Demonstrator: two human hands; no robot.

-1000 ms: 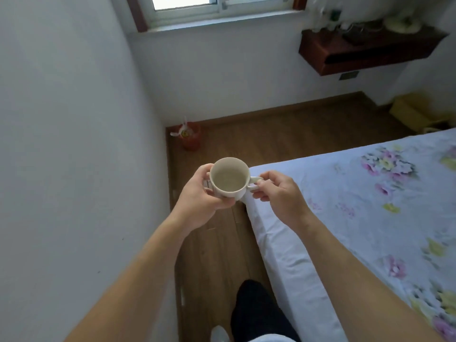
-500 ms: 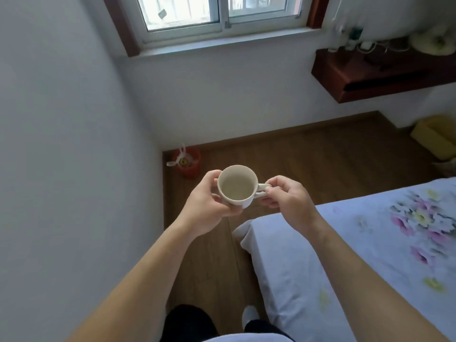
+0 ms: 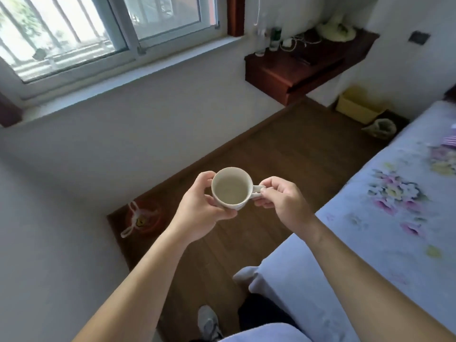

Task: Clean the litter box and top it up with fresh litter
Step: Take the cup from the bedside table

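Held upright above the wooden floor (image 3: 283,144), off the near corner of the bed (image 3: 370,230): pale cup (image 3: 232,187). Wrapped round the body by left hand (image 3: 199,213), fingers curled underneath, thumb near rim. Pinched at the handle by right hand (image 3: 283,201). In floor's left corner by the wall: red bin (image 3: 144,217). On floor at far right, below the wall shelf (image 3: 291,67): yellow box (image 3: 357,108).

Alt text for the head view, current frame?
Seen from above, a person holds a small white cup, the left hand gripping its body and the right hand pinching its handle. Below is a dark wooden floor between a white wall with a window and a bed with a floral sheet; a red bin stands in the corner.
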